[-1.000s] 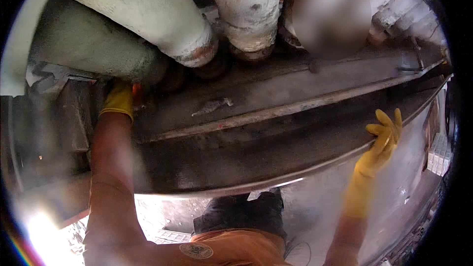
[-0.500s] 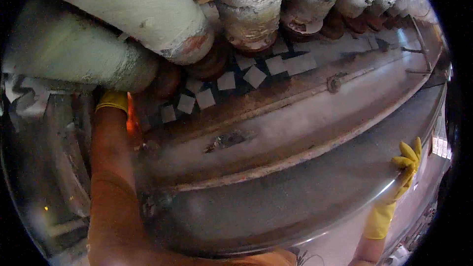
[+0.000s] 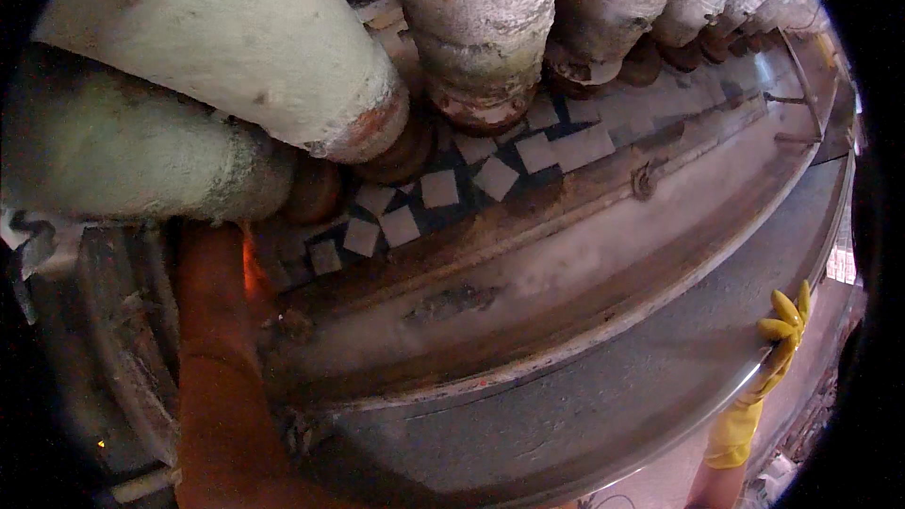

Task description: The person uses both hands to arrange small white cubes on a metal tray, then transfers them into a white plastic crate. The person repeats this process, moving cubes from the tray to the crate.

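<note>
My left forearm (image 3: pixel 212 320) reaches in from the bottom edge and goes under a pale green, rough cylinder (image 3: pixel 151 155). Beneath that cylinder my left hand is hidden, so what it touches cannot be seen. A streak of orange-red glow (image 3: pixel 251 264) shows beside the wrist. Off to the right, my right hand (image 3: pixel 784 328), in a yellow rubber glove, rests at the shiny rim of a curved metal ledge (image 3: pixel 584 405). Its fingers are spread and it holds nothing that I can see.
More thick whitish cylinders (image 3: pixel 481 28) hang in a row toward the far right. Below them lies a band of pale square pieces (image 3: pixel 438 188) on a dark ground. A long dusty trough (image 3: pixel 556 273) runs along it, with thin metal bars (image 3: pixel 801 99) at its far end.
My view has shifted, and the cylinders sit lower and larger. My left arm has gone further under the pale cylinder, whose edge now covers the yellow glove cuff. My right hand stays at the rim.
</note>
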A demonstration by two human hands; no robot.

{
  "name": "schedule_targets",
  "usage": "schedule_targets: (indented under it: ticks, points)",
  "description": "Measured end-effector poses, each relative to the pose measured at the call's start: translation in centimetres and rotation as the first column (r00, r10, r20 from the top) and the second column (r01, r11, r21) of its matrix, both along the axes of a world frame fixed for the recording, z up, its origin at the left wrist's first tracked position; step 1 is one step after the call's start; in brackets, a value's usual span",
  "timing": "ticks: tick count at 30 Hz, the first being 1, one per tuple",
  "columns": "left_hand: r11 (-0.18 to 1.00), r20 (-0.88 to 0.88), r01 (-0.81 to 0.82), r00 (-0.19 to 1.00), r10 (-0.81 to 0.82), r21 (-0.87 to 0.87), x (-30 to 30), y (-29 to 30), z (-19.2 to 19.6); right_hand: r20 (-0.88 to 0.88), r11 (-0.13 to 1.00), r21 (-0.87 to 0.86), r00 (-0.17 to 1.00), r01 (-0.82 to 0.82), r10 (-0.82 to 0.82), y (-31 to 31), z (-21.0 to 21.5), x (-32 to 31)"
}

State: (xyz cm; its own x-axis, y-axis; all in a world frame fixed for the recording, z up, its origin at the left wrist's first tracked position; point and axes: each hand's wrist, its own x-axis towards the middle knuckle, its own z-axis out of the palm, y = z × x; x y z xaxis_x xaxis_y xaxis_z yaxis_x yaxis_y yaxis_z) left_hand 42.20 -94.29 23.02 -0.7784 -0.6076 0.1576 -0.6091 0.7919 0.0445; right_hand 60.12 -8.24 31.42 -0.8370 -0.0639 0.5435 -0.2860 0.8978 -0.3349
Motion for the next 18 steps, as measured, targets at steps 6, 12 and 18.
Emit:
schedule_targets:
  ticks: [6, 12, 18]
  points:
    - [0.998, -0.025, 0.022, 0.999, -0.023, -0.055, -0.3, 0.6, -0.8, -0.016, 1.0, -0.004, 1.0, 0.001, -0.001, -0.3, 0.1, -0.3]
    - [0.989, -0.074, 0.065, 0.994, -0.076, -0.132, 1.6, 1.5, -2.2, -0.056, 0.999, -0.05, 0.998, -0.003, 0.0, -1.4, 0.0, -0.6]
    - [0.974, -0.109, 0.041, 0.992, -0.067, -0.224, 9.9, 2.1, -4.9, -0.159, 0.989, -0.103, 0.983, -0.11, 0.093, -0.5, -2.4, -0.7]
